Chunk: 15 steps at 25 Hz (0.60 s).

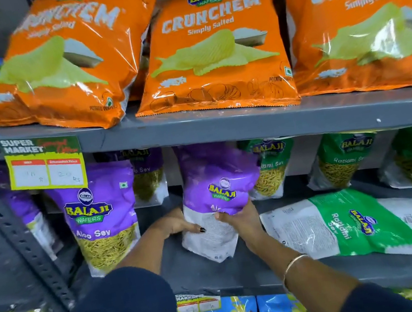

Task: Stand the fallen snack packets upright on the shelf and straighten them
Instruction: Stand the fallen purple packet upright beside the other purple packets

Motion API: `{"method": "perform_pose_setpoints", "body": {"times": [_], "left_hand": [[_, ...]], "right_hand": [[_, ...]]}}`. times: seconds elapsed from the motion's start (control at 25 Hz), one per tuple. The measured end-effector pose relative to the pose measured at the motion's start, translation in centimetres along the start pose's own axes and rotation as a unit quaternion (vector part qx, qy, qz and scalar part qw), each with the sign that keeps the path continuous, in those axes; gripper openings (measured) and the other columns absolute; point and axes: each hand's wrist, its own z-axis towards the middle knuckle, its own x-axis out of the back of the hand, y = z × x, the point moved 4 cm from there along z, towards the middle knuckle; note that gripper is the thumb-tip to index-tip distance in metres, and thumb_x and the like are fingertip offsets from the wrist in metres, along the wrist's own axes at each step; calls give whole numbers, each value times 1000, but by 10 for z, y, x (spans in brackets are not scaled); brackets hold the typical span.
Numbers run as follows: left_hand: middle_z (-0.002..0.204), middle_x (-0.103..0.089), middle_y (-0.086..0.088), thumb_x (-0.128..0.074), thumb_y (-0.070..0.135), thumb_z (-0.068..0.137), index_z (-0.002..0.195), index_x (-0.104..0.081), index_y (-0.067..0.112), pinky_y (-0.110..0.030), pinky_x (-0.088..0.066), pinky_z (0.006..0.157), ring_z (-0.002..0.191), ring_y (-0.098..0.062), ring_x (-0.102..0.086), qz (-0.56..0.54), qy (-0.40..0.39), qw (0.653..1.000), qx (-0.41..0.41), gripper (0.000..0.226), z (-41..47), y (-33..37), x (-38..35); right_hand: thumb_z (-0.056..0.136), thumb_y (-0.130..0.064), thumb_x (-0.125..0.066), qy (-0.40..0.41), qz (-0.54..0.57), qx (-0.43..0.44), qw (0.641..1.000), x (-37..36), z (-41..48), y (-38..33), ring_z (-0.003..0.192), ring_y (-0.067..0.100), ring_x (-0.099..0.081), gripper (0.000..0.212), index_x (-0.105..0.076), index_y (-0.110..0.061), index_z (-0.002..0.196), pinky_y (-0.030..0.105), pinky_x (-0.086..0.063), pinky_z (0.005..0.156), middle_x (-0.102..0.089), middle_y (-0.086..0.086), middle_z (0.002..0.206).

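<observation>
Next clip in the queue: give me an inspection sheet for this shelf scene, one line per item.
Surface: grey metal middle shelf, bare in front of the packets.
Job's things: purple packet gripped at its lower half, tilted, back facing out; green packet lying flat to its right; purple Aloo Sev packet upright.
Clutter: nothing seen.
Grippers: left hand and right hand both grip the tilted purple packet.
Cables: nothing seen.
Surroundings: orange Crunchem bags on the shelf above; price tag on its edge; green packets standing behind.
</observation>
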Motion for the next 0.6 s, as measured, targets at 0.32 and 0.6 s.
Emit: {"method": "perform_pose_setpoints", "body": {"times": [0.32,0.6], "left_hand": [[122,-62,-14,-75,12,41,132,-39,9,-51,-48,100,113,-26,-57,-41,74,996,-7,98,-12,-31,-3],[84,-65,-4,-76,6,53,92,-56,20,-41,-48,92,82,-18,-61,-77,49,996,8,46,-29,-17,-12]], "right_hand": [[66,-34,-79,-14,-257,-48,965,5,16,2,121,36,-51,76,-39,0,121,47,-45,100,-50,23,130],[79,-1,-59,-149,-269,-102,946,5,8,10,98,22,-50,37,-39,-13,108,32,-49,78,-50,11,106]]}}
